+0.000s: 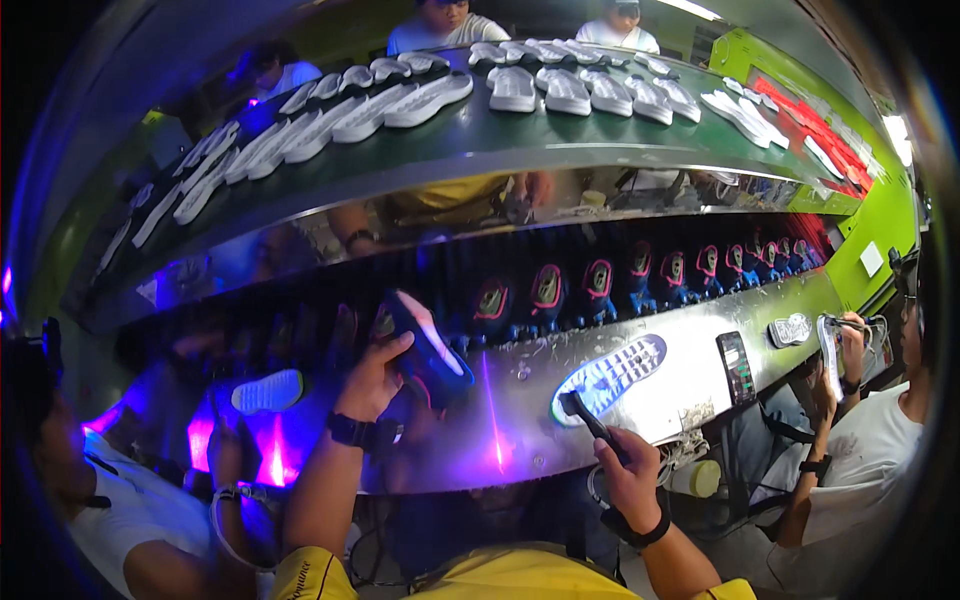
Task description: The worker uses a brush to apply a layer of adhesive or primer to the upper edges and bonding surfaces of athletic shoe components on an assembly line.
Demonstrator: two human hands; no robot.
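Observation:
My left hand (372, 378) grips a dark blue shoe (428, 352) with a pale sole side, held tilted above the metal bench (520, 410). My right hand (628, 476) holds a black-handled brush (590, 418) whose head touches the heel end of a blue and white shoe sole (612, 374) lying flat on the bench. Both wrists wear black bands.
A row of blue shoes with pink openings (640, 278) rides the lower belt. White soles (560, 92) cover the upper green belt. A phone (736, 366) lies on the bench. A person on the right (870, 440) holds a shoe; another sits left (110, 490) under purple light.

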